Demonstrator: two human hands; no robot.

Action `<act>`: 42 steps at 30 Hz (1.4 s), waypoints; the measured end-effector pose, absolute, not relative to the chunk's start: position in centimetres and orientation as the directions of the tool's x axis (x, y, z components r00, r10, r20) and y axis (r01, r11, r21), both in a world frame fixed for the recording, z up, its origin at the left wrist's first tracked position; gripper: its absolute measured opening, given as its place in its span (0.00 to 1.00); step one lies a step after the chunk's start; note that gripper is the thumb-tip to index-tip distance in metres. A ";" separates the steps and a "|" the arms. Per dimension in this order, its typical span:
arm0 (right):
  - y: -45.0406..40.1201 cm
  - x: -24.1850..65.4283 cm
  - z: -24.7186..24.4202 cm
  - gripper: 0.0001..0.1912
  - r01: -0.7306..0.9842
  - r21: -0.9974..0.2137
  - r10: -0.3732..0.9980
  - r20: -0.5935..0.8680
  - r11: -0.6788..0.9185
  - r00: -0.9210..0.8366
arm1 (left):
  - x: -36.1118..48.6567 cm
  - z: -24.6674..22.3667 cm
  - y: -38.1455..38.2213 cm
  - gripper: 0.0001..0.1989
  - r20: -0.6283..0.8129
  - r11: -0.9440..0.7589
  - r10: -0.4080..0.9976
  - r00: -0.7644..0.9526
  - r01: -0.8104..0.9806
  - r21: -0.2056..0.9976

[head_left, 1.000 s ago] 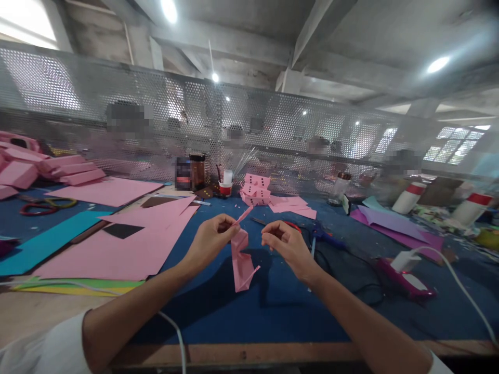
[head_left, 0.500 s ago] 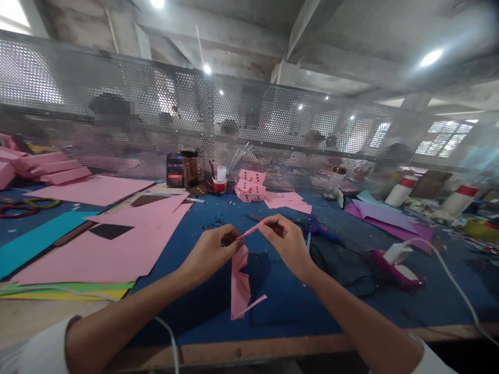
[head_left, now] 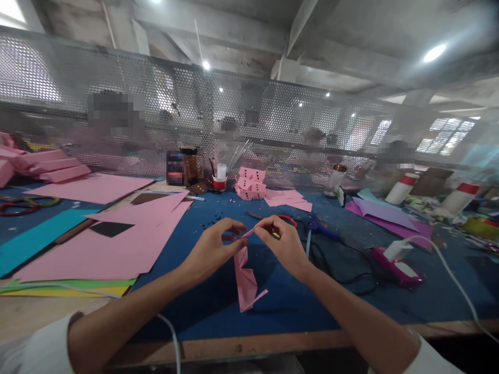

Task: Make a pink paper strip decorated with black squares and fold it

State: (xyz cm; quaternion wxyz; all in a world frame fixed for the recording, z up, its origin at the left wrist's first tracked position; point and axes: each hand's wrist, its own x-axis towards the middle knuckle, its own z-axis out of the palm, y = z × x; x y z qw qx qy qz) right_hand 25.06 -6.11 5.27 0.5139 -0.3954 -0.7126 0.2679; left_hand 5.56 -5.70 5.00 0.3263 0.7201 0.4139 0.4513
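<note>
A folded pink paper piece (head_left: 245, 285) hangs below my hands, with a notched edge and a narrow flap sticking out at its lower end. My left hand (head_left: 218, 241) pinches its upper part between thumb and fingers. The thumb and fingertips of my right hand (head_left: 278, 236) are closed on the narrow strip at its top. Just behind my right hand lie scissors with red handles (head_left: 289, 219), partly hidden. Right of them rests a blue glue gun (head_left: 323, 228) with its cord on the blue table mat (head_left: 187, 311).
Pink sheets (head_left: 117, 254) and a teal strip (head_left: 42, 239) cover the left side. A dotted pink paper piece (head_left: 250, 184), a red-and-white cup (head_left: 219, 182) and a jar (head_left: 190, 166) stand at the back. A pink power strip (head_left: 397, 267) and purple paper (head_left: 390, 215) lie right.
My right hand has drawn slightly left, closer to my left hand. The hanging paper's lower end has swung a little to the right and up.
</note>
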 end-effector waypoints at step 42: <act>-6.1 25.0 4.2 0.05 0.517 -0.300 0.555 0.696 0.802 -0.456 | 5.5 4.8 -6.1 0.03 0.407 -0.506 0.848 0.339 0.295 0.810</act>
